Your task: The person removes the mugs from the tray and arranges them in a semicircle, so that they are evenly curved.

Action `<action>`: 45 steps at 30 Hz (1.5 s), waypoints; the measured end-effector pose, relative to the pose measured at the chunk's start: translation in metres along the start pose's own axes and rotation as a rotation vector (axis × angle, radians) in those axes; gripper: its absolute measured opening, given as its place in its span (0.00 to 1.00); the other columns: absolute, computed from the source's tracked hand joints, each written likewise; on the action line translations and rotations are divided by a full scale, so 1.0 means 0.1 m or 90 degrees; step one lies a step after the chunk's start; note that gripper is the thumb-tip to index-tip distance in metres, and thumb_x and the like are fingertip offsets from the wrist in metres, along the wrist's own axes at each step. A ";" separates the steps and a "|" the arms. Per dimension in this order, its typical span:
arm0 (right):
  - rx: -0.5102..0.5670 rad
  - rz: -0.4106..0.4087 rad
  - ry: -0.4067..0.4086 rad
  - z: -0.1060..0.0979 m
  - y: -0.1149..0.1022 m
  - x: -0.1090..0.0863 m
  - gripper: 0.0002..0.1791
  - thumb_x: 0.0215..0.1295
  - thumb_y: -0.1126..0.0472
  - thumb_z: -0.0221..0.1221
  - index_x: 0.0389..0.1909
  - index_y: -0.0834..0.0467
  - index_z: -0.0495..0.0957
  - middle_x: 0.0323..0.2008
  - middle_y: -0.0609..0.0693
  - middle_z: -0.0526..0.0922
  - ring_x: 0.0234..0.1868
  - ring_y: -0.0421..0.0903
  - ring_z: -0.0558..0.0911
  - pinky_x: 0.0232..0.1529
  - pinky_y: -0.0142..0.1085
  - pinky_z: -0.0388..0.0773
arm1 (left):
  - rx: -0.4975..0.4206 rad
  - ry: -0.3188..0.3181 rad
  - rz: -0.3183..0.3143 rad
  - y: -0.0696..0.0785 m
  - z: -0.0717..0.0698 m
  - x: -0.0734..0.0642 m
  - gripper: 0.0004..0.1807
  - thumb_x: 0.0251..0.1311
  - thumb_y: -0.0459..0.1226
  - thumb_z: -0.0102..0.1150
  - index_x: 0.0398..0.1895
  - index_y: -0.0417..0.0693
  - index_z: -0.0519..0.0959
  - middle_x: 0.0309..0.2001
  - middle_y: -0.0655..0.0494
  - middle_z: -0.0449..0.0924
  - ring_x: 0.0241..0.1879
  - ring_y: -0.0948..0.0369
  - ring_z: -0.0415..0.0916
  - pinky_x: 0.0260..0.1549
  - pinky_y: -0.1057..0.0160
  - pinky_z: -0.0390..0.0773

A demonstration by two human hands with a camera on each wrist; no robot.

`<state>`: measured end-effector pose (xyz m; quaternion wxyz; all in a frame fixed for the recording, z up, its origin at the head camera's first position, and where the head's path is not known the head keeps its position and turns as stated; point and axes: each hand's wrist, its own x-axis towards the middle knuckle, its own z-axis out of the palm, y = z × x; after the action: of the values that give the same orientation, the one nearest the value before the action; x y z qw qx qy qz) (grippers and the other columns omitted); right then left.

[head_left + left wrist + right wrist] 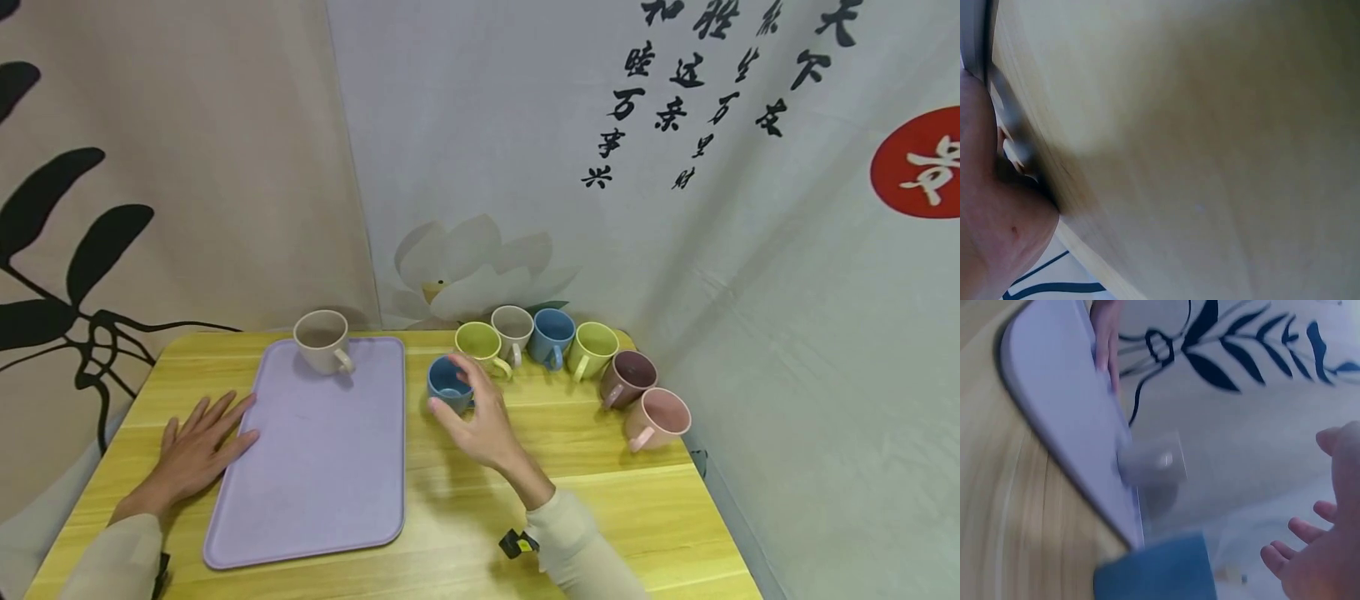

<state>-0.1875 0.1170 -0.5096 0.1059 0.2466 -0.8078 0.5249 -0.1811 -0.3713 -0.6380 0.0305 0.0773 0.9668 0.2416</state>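
Note:
My left hand (197, 450) rests flat on the table, its fingertips touching the left edge of a lilac tray (315, 467). At the tray's far end stands a whitish mug (321, 354), upright, handle toward the lower right. Right of the tray is a blue mug (444, 398). My right hand (483, 425) is over its right side, thumb and fingers spread and partly hiding it. The right wrist view shows a gap between those fingers and the blue mug (1157, 572). In the left wrist view only part of the left hand (1004, 219) shows.
Along the table's back and right edges stand a green mug (477, 340), a whitish mug (513, 325), another blue mug (551, 333), a second green mug (591, 350), a maroon mug (628, 379) and a pink mug (658, 419). A printed curtain (480, 150) hangs behind.

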 end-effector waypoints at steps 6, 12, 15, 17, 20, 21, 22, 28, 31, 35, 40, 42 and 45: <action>-0.017 0.010 -0.077 0.43 -0.13 0.13 0.37 0.79 0.51 0.67 0.84 0.54 0.68 0.82 0.56 0.75 0.81 0.57 0.77 0.81 0.50 0.78 | 0.000 0.002 -0.001 0.01 -0.01 -0.01 0.43 0.87 0.61 0.49 0.95 0.59 0.50 0.92 0.29 0.44 0.89 0.20 0.31 0.75 0.09 0.26; -0.031 0.043 -0.129 0.81 -0.10 0.27 0.37 0.81 0.49 0.67 0.84 0.52 0.68 0.81 0.52 0.76 0.79 0.52 0.79 0.78 0.46 0.81 | 0.002 -0.006 -0.011 0.03 -0.02 0.00 0.43 0.87 0.62 0.47 0.95 0.59 0.49 0.92 0.29 0.42 0.89 0.20 0.29 0.75 0.10 0.25; -0.018 0.070 -0.141 0.94 -0.05 0.34 0.38 0.81 0.49 0.68 0.84 0.52 0.67 0.82 0.52 0.75 0.79 0.52 0.79 0.78 0.47 0.81 | 0.002 -0.006 -0.010 0.04 -0.03 0.00 0.43 0.87 0.62 0.47 0.95 0.59 0.49 0.92 0.29 0.42 0.89 0.20 0.29 0.75 0.10 0.25; -0.009 0.092 -0.147 1.02 -0.01 0.38 0.38 0.81 0.49 0.68 0.85 0.54 0.67 0.82 0.53 0.75 0.79 0.52 0.78 0.78 0.47 0.81 | 0.000 -0.006 -0.009 0.04 -0.03 0.00 0.43 0.87 0.62 0.47 0.95 0.59 0.49 0.92 0.28 0.42 0.89 0.20 0.30 0.75 0.10 0.25; 0.010 0.127 -0.154 1.13 0.04 0.45 0.40 0.81 0.48 0.68 0.86 0.55 0.66 0.83 0.54 0.74 0.79 0.53 0.78 0.79 0.48 0.81 | -0.002 -0.009 -0.009 0.04 -0.04 -0.01 0.43 0.87 0.62 0.47 0.95 0.60 0.49 0.92 0.29 0.42 0.89 0.21 0.29 0.75 0.10 0.25; 0.017 0.139 -0.155 1.16 0.06 0.48 0.41 0.81 0.47 0.68 0.86 0.55 0.66 0.83 0.54 0.73 0.79 0.55 0.79 0.78 0.48 0.81 | -0.002 -0.010 -0.009 0.04 -0.04 0.00 0.43 0.87 0.62 0.47 0.95 0.60 0.49 0.92 0.29 0.41 0.89 0.21 0.29 0.75 0.10 0.24; 0.023 0.151 -0.157 1.19 0.07 0.50 0.41 0.81 0.47 0.68 0.87 0.55 0.65 0.84 0.53 0.73 0.79 0.56 0.79 0.78 0.47 0.81 | -0.002 -0.011 -0.008 0.03 -0.04 0.00 0.43 0.87 0.62 0.47 0.95 0.60 0.49 0.92 0.29 0.41 0.89 0.21 0.29 0.75 0.10 0.24; 0.031 0.195 -0.168 1.34 0.16 0.62 0.44 0.81 0.44 0.68 0.88 0.54 0.63 0.86 0.54 0.71 0.80 0.62 0.79 0.77 0.45 0.82 | -0.008 -0.009 -0.006 0.03 -0.03 0.00 0.43 0.88 0.61 0.47 0.95 0.60 0.49 0.93 0.29 0.41 0.90 0.21 0.28 0.75 0.10 0.24; 0.007 0.214 -0.174 1.40 0.19 0.66 0.44 0.80 0.41 0.67 0.89 0.52 0.63 0.86 0.52 0.71 0.80 0.60 0.80 0.75 0.43 0.82 | -0.008 -0.007 -0.005 0.03 -0.03 0.00 0.43 0.88 0.61 0.47 0.95 0.60 0.50 0.92 0.29 0.42 0.89 0.21 0.29 0.75 0.09 0.24; -0.010 0.225 -0.172 1.47 0.23 0.72 0.44 0.80 0.41 0.68 0.88 0.51 0.64 0.85 0.50 0.73 0.78 0.56 0.82 0.72 0.40 0.83 | -0.006 -0.008 -0.007 0.02 -0.02 -0.01 0.43 0.87 0.61 0.47 0.95 0.59 0.50 0.92 0.28 0.42 0.89 0.20 0.30 0.74 0.09 0.25; 0.032 0.231 -0.163 1.55 0.30 0.79 0.40 0.80 0.45 0.69 0.85 0.54 0.67 0.82 0.53 0.77 0.76 0.59 0.84 0.72 0.42 0.84 | -0.003 -0.011 -0.011 0.01 -0.01 0.00 0.43 0.88 0.62 0.47 0.95 0.59 0.50 0.92 0.29 0.42 0.89 0.20 0.29 0.75 0.09 0.25; 0.062 0.234 -0.162 1.57 0.32 0.82 0.39 0.81 0.48 0.69 0.84 0.56 0.68 0.81 0.55 0.78 0.76 0.62 0.84 0.74 0.44 0.84 | -0.002 -0.010 -0.010 0.01 -0.02 0.00 0.43 0.88 0.62 0.47 0.95 0.60 0.50 0.92 0.29 0.42 0.89 0.20 0.29 0.75 0.09 0.24; 0.096 0.249 -0.161 1.59 0.33 0.84 0.38 0.80 0.51 0.70 0.84 0.56 0.69 0.80 0.56 0.79 0.76 0.63 0.84 0.74 0.44 0.84 | -0.003 -0.003 -0.004 0.01 -0.02 0.00 0.42 0.88 0.61 0.47 0.95 0.60 0.51 0.92 0.29 0.43 0.89 0.20 0.30 0.75 0.09 0.25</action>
<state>-0.2627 -0.0396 -0.5676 -0.1182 0.1563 -0.8054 0.5594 -0.1814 -0.3710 -0.6357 0.0337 0.0744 0.9664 0.2437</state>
